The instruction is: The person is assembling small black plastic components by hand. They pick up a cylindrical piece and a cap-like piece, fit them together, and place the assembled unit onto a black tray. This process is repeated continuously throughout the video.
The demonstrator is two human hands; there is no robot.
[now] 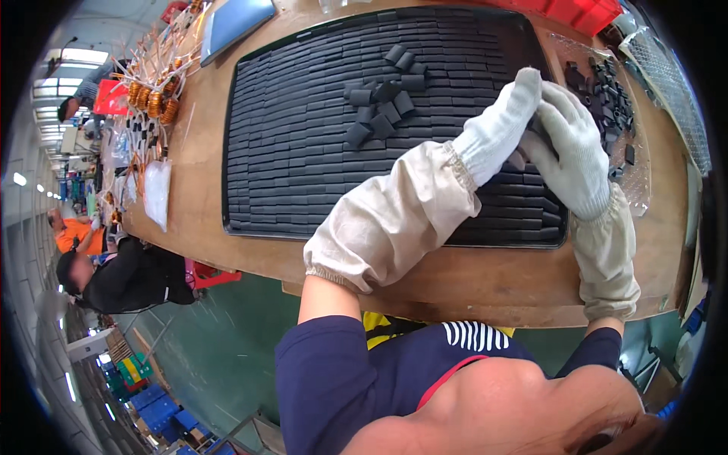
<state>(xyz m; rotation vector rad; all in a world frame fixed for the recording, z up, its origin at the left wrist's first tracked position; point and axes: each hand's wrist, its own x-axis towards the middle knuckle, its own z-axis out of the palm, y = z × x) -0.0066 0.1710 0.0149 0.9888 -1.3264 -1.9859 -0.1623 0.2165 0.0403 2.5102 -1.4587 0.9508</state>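
Observation:
Both my hands wear white knit gloves, with beige sleeve covers on the forearms. They come together above the right part of a black tray [227,182]. Fingertips of my left hand [502,125], pressed together, meet those of my right hand [572,144], whose fingers are curled. Whatever lies between them is hidden by the gloves. Rows of small black blocks [296,144] fill most of the tray, packed end to end. On top of these rows, left of my hands, lies a loose heap of similar black pieces [387,92], some tilted.
Right of the tray, black parts [607,87] lie scattered on clear bubble wrap [641,186]. A red bin [588,14] stands at the back right. Copper-wound coils [155,102], a white bag [157,193] and a blue folder [236,26] occupy the left. People sit further left, one in black [129,277].

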